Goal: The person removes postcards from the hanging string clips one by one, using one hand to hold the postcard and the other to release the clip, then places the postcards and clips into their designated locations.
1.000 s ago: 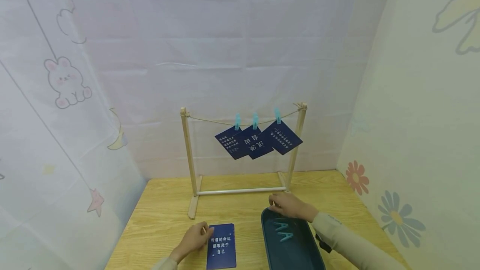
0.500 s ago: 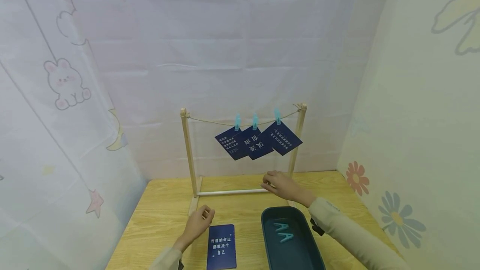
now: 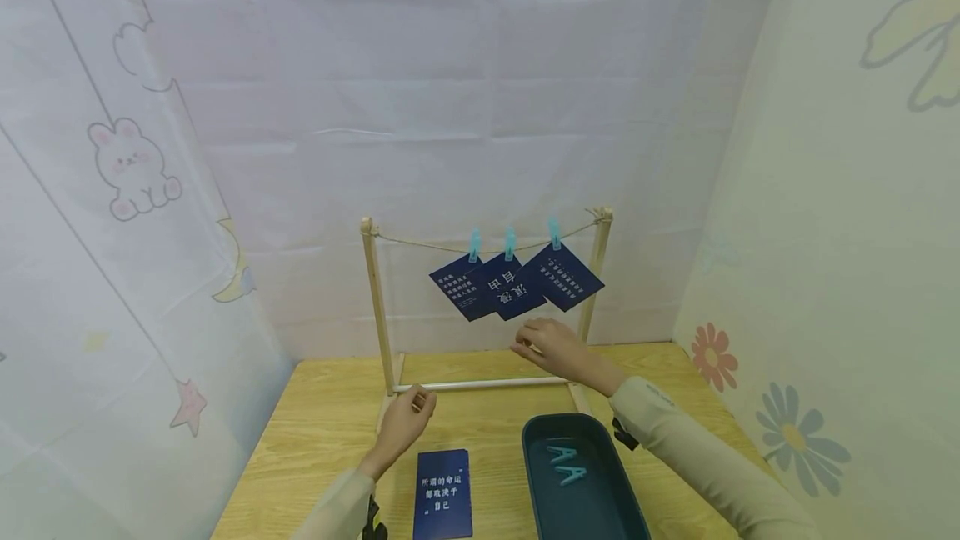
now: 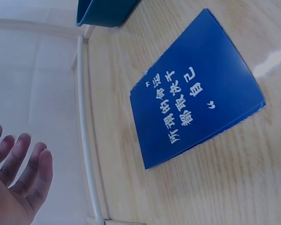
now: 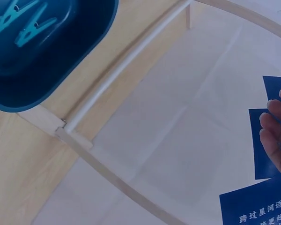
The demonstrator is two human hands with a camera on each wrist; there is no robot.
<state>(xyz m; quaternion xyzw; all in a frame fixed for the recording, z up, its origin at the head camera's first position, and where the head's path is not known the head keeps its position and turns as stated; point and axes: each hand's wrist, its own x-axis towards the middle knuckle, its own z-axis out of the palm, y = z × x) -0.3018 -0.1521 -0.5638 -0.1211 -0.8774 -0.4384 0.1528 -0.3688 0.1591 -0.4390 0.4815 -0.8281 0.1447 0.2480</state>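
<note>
Three dark blue cards hang from a string; the middle card [image 3: 512, 290] is partly overlapped by its neighbours. Light blue clothespins [image 3: 510, 244] grip their top corners. My right hand [image 3: 558, 350] is in the air just below the cards, fingers loosely bent, nothing seen in it. In the right wrist view its fingers [image 5: 274, 131] cover part of the cards. My left hand [image 3: 406, 420] is raised above the table, left of and beyond a stack of blue cards [image 3: 442, 494] with white writing. The left wrist view shows its fingers [image 4: 25, 164] relaxed and holding nothing.
A wooden frame [image 3: 378, 307] carries the string, with a white bar [image 3: 480, 383] low across it. A dark teal tray [image 3: 592, 507] stands at the right with two clothespins [image 3: 567, 465] inside. Patterned cloth walls [image 3: 480, 107] enclose the wooden table [image 3: 315, 423].
My right hand has risen from the tray toward the hanging cards. My left hand has left the card stack and moved up and forward. The cards and tray stay where they were.
</note>
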